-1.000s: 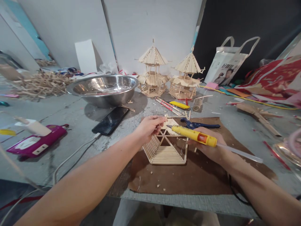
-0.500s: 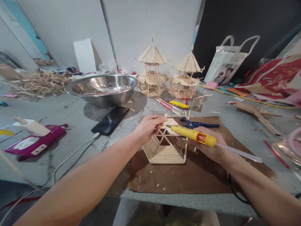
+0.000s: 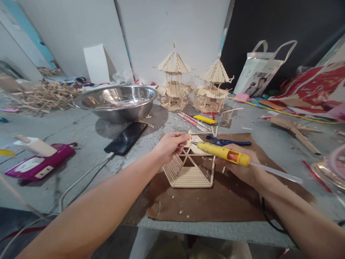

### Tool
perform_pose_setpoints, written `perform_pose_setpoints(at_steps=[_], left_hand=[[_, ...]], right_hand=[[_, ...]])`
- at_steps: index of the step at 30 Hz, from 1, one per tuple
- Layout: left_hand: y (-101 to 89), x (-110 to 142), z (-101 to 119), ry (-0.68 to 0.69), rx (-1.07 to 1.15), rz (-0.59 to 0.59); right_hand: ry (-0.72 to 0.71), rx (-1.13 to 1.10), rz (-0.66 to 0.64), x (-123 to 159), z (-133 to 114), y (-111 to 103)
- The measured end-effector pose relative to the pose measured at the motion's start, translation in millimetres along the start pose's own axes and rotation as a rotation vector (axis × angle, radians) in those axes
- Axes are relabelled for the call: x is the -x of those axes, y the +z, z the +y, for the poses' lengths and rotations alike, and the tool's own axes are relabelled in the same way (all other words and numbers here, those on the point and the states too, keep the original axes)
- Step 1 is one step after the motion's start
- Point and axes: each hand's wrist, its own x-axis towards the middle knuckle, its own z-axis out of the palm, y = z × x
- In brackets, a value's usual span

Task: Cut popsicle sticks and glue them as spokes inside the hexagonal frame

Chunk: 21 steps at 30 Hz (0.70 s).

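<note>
My right hand (image 3: 241, 162) is wrapped round a yellow hot glue gun (image 3: 222, 152), whose clear glue stick (image 3: 277, 173) juts from the back. Its metal nozzle points left, close to the fingertips of my left hand (image 3: 174, 144). Those fingers are pinched on a small pale wooden piece (image 3: 189, 134), mostly hidden by them. Below both hands lies a six-sided frame of wooden sticks (image 3: 192, 178), with some of its triangular sections filled by rows of sticks and others open. It rests on a brown sheet (image 3: 199, 205).
Dark blue pliers (image 3: 229, 141) lie behind the glue gun. Further back are a yellow utility knife (image 3: 205, 119), two stick pagodas (image 3: 175, 90) and a steel basin (image 3: 118, 113). Leftward lie a phone (image 3: 125, 137) with its cable and a purple power strip (image 3: 43, 163).
The glue gun has shifted very slightly to the right with my right hand. My left hand keeps its pinch in almost the same spot.
</note>
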Motion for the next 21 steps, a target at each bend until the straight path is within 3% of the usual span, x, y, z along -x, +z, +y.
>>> perform_pose_setpoints(at_steps=[4,8,15,21], left_hand=[[-0.3,-0.4,-0.4,0.021,-0.038,-0.024],[-0.9,-0.2,-1.8,0.102,-0.21,0.002],[0.9,4.2,-3.7,0.411,-0.751,0.061],[2.2,5.8,-2.2,0.531,-0.854,0.077]], right_hand=[[0.119,-0.19,0.039,0.6,6.1,5.1],[0.201,-0.394,0.102,-2.4,10.5,8.2],[0.254,-0.477,0.145,-10.3,-4.1,-1.5],[0.282,-0.542,0.133,-9.1,-2.6,0.8]])
